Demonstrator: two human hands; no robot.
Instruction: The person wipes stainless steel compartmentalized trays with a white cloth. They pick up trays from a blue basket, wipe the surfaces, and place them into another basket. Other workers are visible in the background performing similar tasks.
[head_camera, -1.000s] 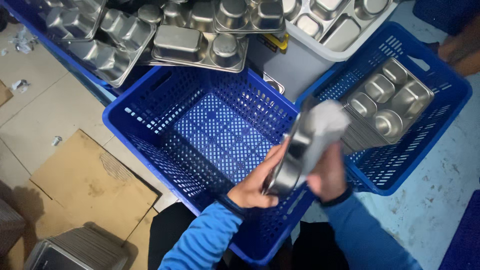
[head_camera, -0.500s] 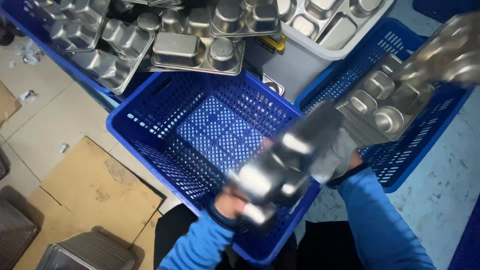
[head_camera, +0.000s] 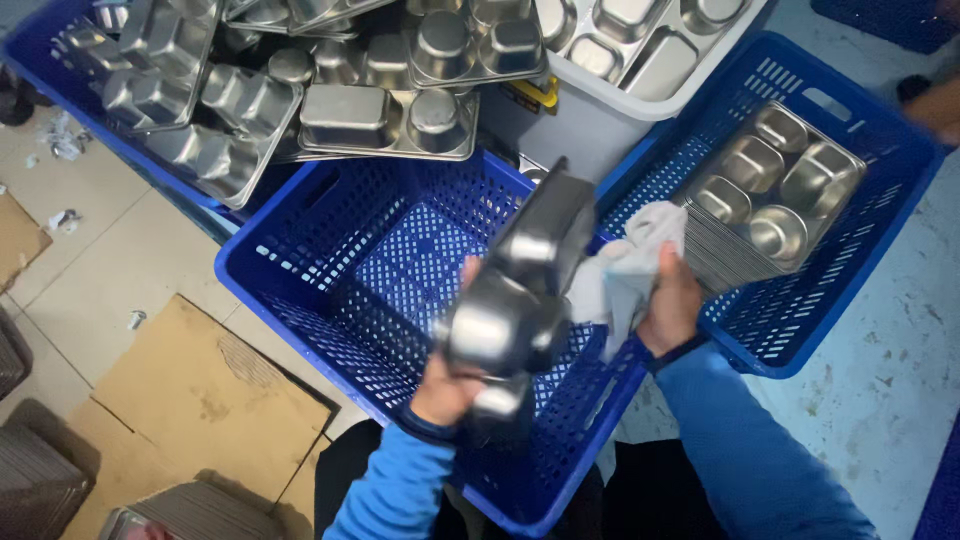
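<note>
Left hand (head_camera: 452, 385): closed round the lower end of a steel tray (head_camera: 515, 300), which is tilted on edge over the middle crate (head_camera: 300, 275); the hand's grip is firm as far as shows, though the tray is motion-blurred.
Right hand (head_camera: 672, 305): fingers clenched on a pale cloth (head_camera: 625, 270), pressed against the tray's upper right side.
Tray position: in the air, above the near half of the middle crate, touching nothing but the hand and the cloth.
Slip risk: the tray is held by one end only; a smooth, perhaps wet, steel edge could slide out and fall into the crate or onto the floor (head_camera: 130, 270).
Cloth risk: a loose fold could catch on a tray corner and pull the tray askew.
Middle crate: blue, perforated, nothing visible in the part that shows.
Right crate (head_camera: 880, 200): blue, holds a neat stack of compartment trays (head_camera: 775, 200), face up.
Left crate (head_camera: 60, 90): blue, piled with trays lying bottom up and overlapping, some overhanging the rim; a knock might tip them.
White bin (head_camera: 610, 110): more trays, face up.
Floor: flattened cardboard (head_camera: 190, 390) just beside the middle crate.
</note>
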